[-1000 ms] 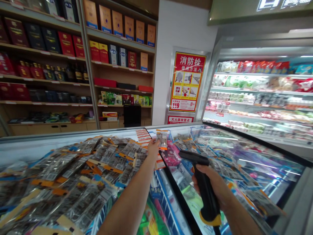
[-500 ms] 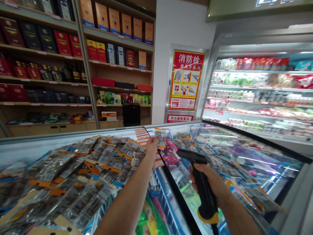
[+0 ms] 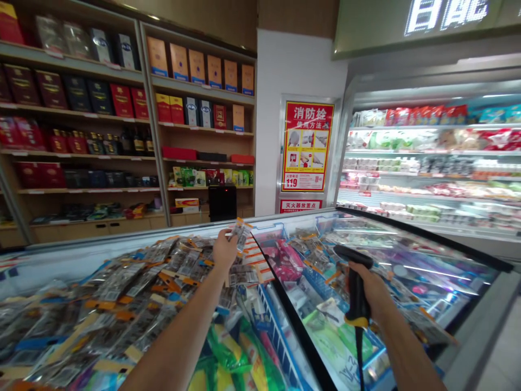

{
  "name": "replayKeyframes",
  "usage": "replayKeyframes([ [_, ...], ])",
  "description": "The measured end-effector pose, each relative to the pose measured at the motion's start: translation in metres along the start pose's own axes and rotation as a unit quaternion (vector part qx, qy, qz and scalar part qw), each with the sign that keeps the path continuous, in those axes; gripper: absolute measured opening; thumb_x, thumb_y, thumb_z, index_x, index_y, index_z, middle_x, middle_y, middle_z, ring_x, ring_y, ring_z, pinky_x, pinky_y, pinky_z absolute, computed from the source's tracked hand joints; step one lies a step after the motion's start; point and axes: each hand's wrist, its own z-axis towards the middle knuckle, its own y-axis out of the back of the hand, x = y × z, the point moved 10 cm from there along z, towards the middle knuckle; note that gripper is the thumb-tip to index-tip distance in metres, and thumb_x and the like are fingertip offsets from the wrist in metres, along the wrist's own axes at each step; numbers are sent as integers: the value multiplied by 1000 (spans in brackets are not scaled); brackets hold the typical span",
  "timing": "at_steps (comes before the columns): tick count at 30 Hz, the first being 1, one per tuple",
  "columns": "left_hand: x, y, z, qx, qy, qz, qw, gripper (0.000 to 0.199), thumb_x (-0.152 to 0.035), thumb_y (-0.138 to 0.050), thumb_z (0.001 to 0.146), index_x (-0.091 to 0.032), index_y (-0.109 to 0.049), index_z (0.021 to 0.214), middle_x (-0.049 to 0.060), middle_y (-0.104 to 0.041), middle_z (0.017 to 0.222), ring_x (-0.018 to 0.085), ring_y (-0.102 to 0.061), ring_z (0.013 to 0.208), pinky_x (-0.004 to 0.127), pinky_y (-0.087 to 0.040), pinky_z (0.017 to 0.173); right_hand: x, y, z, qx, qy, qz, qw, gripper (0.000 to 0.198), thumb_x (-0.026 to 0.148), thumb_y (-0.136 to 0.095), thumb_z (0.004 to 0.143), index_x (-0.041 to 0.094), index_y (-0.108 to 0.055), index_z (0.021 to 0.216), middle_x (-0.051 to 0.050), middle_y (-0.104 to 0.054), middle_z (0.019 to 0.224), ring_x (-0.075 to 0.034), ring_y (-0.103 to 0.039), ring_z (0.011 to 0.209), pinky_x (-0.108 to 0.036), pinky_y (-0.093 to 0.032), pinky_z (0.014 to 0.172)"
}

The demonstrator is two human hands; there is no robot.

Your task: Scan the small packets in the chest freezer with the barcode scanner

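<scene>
Nearest, the right hand (image 3: pixel 368 279) is wrapped around the grip of a black-and-yellow handheld scanner (image 3: pixel 357 296), its cord (image 3: pixel 359 347) trailing down toward the wearer. The grip stands roughly upright, and the scanner's head runs crosswise, its front end facing left and slightly away.

To the left, below the outstretched left arm, lie green-and-yellow bags (image 3: pixel 228 350) beside a blue basket (image 3: pixel 279 331). A black rail (image 3: pixel 295 320) of the chest freezer (image 3: pixel 61 263) slants between the two hands in this view.

Farther out, one clear packet (image 3: pixel 243 275) rests across the striped price labels (image 3: pixel 266 267), just below the left hand (image 3: pixel 225 248). That hand is closed in a narrow pinch on the left side of the small orange-edged packet (image 3: pixel 242 234), near the freezer's far edge. The packet's long axis points away from the wearer, its far end leaning right; its exact tilt is hard to tell.

The key relation: the packet lies left of the scanner's front end and somewhat beyond it, well apart, with the left hand the nearer one.

Behind stand bottle shelves and a red fire-hydrant poster (image 3: pixel 308 144).
</scene>
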Motion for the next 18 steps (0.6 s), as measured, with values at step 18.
replayKeyframes([
  [18,-59,-3,-43,-17,-219,325,920,39,-16,-37,76,-21,-49,112,7,-46,122,24,-41,109,40,-26,94,-8,18,3,-61,18,19,998,21,34,-64,59,15,-54,62,2,-53,37,-13,-48,32,-22,-37,31],
])
